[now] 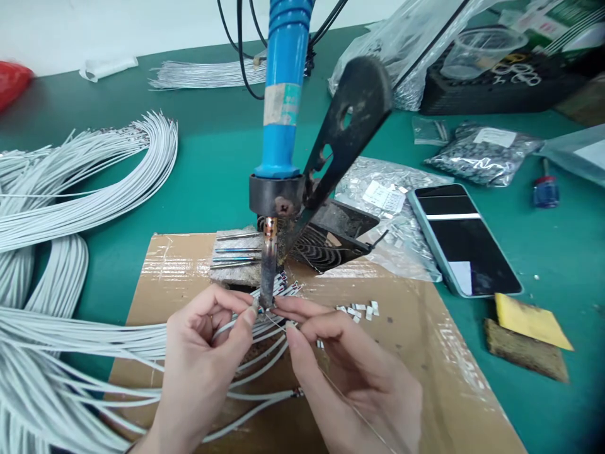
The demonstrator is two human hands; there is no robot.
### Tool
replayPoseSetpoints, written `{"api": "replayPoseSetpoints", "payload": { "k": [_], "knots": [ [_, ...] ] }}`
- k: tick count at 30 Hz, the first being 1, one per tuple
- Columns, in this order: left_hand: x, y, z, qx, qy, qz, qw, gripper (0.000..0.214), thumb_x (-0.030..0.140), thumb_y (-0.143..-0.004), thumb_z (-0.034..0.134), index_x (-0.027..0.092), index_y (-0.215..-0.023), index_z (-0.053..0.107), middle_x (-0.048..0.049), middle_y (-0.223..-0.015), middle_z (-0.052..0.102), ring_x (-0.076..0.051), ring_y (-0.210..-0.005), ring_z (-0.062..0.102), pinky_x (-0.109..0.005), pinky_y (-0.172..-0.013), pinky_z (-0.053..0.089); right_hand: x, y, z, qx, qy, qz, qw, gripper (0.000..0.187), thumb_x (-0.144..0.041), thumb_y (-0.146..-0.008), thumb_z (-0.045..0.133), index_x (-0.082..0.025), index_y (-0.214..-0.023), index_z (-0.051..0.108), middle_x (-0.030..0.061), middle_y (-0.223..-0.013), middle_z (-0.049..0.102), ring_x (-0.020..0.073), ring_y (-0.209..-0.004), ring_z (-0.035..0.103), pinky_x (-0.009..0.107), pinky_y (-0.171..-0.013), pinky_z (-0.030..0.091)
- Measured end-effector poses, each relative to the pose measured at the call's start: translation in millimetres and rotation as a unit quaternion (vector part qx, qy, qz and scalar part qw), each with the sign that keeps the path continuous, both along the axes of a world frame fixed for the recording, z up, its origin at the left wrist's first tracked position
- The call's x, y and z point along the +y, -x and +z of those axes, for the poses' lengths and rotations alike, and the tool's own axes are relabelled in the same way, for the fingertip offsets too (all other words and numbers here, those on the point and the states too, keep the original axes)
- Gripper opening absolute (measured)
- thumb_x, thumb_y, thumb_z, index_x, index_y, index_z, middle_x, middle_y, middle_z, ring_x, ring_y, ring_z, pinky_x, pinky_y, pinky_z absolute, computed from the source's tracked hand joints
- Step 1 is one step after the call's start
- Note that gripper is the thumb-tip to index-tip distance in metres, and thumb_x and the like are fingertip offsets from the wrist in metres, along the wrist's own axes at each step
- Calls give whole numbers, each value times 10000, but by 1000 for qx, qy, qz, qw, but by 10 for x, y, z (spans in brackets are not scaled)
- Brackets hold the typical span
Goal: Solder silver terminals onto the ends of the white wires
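A blue-handled soldering iron point(283, 145) hangs tip-down in a black metal bracket point(347, 107). Beside its tip, my left hand point(203, 347) pinches the end of a white cable between thumb and forefinger; the fingers partly hide that end. My right hand point(359, 366) holds a thin solder wire point(366, 421) between thumb and finger, its end reaching the iron's tip. My right forefinger also comes close to the tip, and whether it touches a small part there I cannot tell. Several white cables point(118, 334) run from the left, under my left hand, onto a cardboard sheet point(161, 271).
Behind the iron stands a small black fan point(326, 246). Small white pieces point(368, 311) lie on the cardboard to the right. Further right are a phone point(472, 239), a yellow sponge point(534, 321), a screwdriver point(546, 189) and bags of parts point(486, 154). Bundled white cables point(142, 164) fill the left.
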State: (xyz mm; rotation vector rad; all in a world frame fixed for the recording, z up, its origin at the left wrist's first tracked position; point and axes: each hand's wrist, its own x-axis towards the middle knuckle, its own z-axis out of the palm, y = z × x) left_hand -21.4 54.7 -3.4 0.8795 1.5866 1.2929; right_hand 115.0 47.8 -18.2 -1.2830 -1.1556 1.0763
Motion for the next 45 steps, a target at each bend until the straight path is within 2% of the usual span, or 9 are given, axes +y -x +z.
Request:
{"api": "replayPoseSetpoints", "payload": {
  "k": [9, 17, 23, 26, 32, 40, 45],
  "knots": [
    [-3, 2, -12, 4, -15, -8, 1000, 179, 65, -766, 775, 215, -679, 732, 52, -756, 783, -59, -675, 717, -67, -640, 522, 0, -6, -35, 2, -18, 7, 1000, 186, -133, -898, 677, -278, -781, 668, -59, -1080, 818, 120, -991, 786, 155, -883, 551],
    [-2, -8, -8, 7, -27, -2, 1000, 186, 54, -764, 771, 216, -681, 731, 55, -760, 788, -55, -661, 715, -70, -645, 526, 1, -14, -33, -7, -28, 1, 1000, 177, -120, -884, 692, -267, -787, 680, -25, -1068, 827, 148, -962, 797, 173, -804, 584],
    [-7, 34, -42, 10, -23, -30, 999, 193, 46, -788, 764, 217, -703, 738, 50, -775, 784, -62, -698, 731, -74, -662, 530, -2, -10, -48, 1, -16, 5, 1000, 175, -140, -898, 685, -265, -776, 673, -29, -1076, 825, 144, -989, 795, 172, -857, 570],
    [-3, 21, -37, 6, -26, -17, 1000, 185, 51, -764, 775, 212, -683, 732, 52, -742, 775, -61, -679, 724, -70, -651, 528, 3, -11, -47, -1, -15, 6, 1000, 181, -144, -901, 685, -263, -765, 670, -31, -1067, 825, 136, -984, 793, 165, -860, 564],
    [-2, -19, -12, 9, -18, -11, 1000, 169, 72, -762, 777, 214, -681, 735, 49, -762, 772, -61, -669, 715, -76, -636, 526, -1, -15, -56, 0, -13, -3, 1000, 160, -150, -889, 706, -244, -760, 685, 31, -1036, 828, 192, -974, 798, 231, -820, 604],
    [-20, -26, 22, 27, -21, 2, 999, 159, 81, -744, 776, 211, -664, 731, 38, -751, 782, -70, -640, 713, -89, -610, 533, -6, 6, -69, 9, -24, -4, 1000, 163, -146, -885, 714, -265, -776, 694, -23, -1032, 825, 133, -942, 793, 160, -828, 575],
    [-22, -23, 21, 32, -27, -4, 999, 158, 87, -764, 765, 208, -671, 723, 28, -741, 779, -77, -622, 698, -102, -586, 530, 1, 1, -65, 2, -32, -6, 999, 163, -131, -878, 714, -248, -766, 695, 3, -1026, 830, 154, -938, 798, 183, -835, 588]
  ]
}}
